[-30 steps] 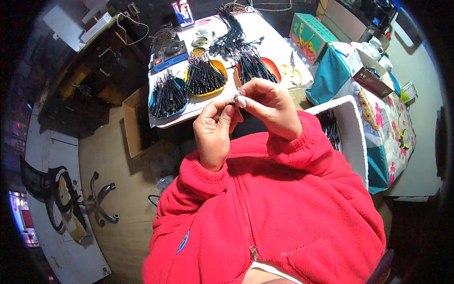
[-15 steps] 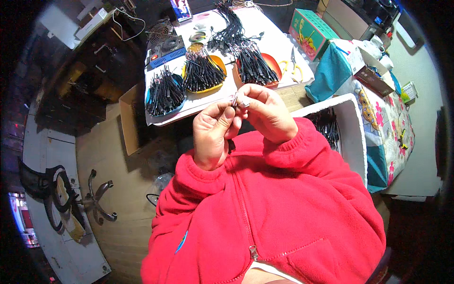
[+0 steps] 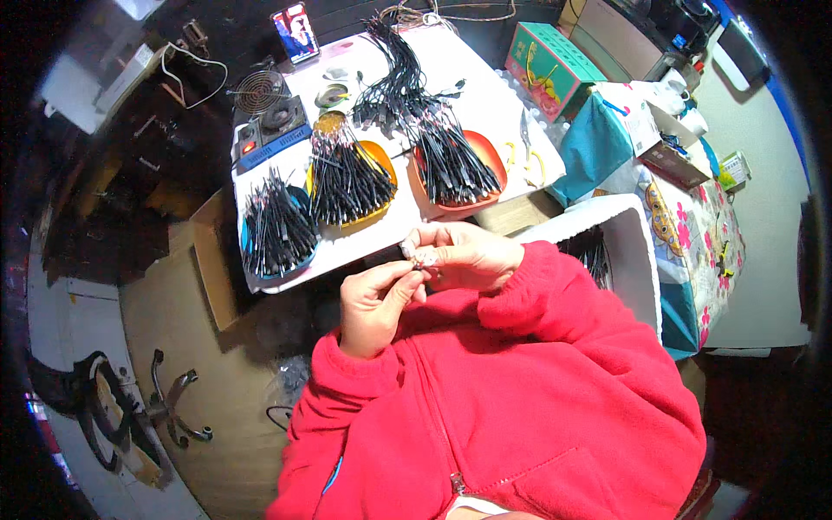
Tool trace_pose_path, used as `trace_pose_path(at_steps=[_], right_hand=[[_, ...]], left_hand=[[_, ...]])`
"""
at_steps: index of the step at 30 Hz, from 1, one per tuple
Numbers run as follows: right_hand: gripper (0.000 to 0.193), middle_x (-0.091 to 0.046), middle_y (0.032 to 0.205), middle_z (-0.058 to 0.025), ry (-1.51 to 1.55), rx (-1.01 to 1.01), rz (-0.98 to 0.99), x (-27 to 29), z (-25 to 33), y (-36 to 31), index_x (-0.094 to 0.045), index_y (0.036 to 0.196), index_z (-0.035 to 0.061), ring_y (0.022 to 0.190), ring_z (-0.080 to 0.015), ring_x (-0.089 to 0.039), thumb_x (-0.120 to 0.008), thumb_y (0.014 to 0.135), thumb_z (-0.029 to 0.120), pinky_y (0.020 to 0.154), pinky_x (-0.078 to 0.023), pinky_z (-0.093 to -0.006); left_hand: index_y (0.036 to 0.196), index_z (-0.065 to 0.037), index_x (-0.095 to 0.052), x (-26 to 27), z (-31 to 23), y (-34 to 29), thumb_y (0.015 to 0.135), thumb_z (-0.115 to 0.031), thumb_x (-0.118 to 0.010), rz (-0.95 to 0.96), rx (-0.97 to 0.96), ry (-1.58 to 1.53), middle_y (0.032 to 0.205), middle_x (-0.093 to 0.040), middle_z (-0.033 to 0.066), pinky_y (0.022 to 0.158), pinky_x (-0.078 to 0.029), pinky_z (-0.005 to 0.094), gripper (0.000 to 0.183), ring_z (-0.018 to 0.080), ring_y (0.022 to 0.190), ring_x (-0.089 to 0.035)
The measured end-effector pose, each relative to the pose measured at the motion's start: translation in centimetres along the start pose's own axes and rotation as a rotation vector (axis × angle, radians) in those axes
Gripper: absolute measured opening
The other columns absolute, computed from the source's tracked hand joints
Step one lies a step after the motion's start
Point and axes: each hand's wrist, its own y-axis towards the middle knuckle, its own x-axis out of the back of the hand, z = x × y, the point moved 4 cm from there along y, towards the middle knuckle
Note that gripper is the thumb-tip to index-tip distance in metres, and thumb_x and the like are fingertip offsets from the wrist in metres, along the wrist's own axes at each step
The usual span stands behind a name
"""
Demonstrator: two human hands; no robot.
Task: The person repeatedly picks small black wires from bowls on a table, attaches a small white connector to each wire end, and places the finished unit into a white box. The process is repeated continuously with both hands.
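Close to my chest, both hands meet at the fingertips. My left hand [image 3: 371,310] pinches the end of a thin cable [image 3: 419,264] between thumb and forefinger. From the other side, my right hand [image 3: 477,258] is closed on the same small end, with white patches at its fingertips. Fingers cover most of the cable, so its exact shape is hidden. Beyond the hands, black cables with bare tips fill a blue tray [image 3: 305,265], a yellow tray [image 3: 392,163] and a red-orange tray [image 3: 490,154] on the white table [image 3: 472,52].
A blue-grey device with a round grille [image 3: 276,130] stands at the table's left, near a phone [image 3: 295,33]. Yellow-handled cutters [image 3: 533,165] lie at the right edge. A white foam box [image 3: 641,234] with more cables is by my right arm; a cardboard box [image 3: 212,269] stands lower left.
The view has shifted, so the table shows lower and further left. My hands are lower in the picture, nearer my chest, still pinched together; the right fingers have changed their hold slightly.
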Motion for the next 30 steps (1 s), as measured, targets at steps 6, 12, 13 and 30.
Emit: trace_pose_path(at_steps=[6, 12, 13, 30], right_hand=[[0.028, -0.058, 0.068, 0.0015, -1.3, 0.246, -0.454, 9.0, 19.4, 5.2, -0.068, 0.086, 0.0039, 0.059, -0.0071, -0.05, -0.06, 0.092, 0.03, 0.054, -0.041, -0.023], [0.041, -0.07, 0.08, -0.0143, -1.932, -0.279, -0.828, 17.0, 26.4, 14.3, -0.073, 0.084, 0.0016, 0.075, -0.0282, -0.068, -0.065, 0.083, 0.042, 0.075, -0.052, -0.0392], [0.043, -0.07, 0.092, -0.0171, -2.033, -0.3, -0.915, 17.5, 26.1, 15.0, -0.072, 0.094, 0.0016, 0.085, -0.0313, -0.068, -0.068, 0.08, 0.042, 0.08, -0.052, -0.0397], [0.037, -0.068, 0.094, -0.0223, -1.877, -0.155, -1.208, 21.0, 27.8, 15.8, -0.071, 0.093, -0.0017, 0.087, -0.0354, -0.067, -0.069, 0.074, 0.031, 0.08, -0.051, -0.0423]], left_hand=[[0.091, 0.006, -0.066, 1.8, 1.5, 2.3, 0.09, -0.005, -0.062, -0.112, -0.007, -0.169, 0.067, -0.061, 0.0048, 0.049, -0.034, 0.0193, 0.012, 0.0076, 0.055, -0.051], [0.096, 0.007, -0.065, 2.2, 2.6, 3.8, 0.092, -0.003, -0.06, -0.078, 0.078, -0.171, 0.072, -0.06, 0.0032, 0.056, -0.041, 0.0184, 0.012, 0.0068, 0.063, -0.053], [0.096, 0.007, -0.066, 2.5, 2.7, 4.0, 0.092, -0.003, -0.059, -0.072, 0.107, -0.163, 0.073, -0.061, 0.0035, 0.057, -0.042, 0.0188, 0.012, 0.0069, 0.063, -0.054], [0.096, 0.004, -0.065, 3.7, 1.3, 2.0, 0.094, -0.011, -0.06, -0.165, 0.05, -0.207, 0.072, -0.061, 0.0027, 0.049, -0.032, 0.0167, 0.015, 0.003, 0.056, -0.045]])
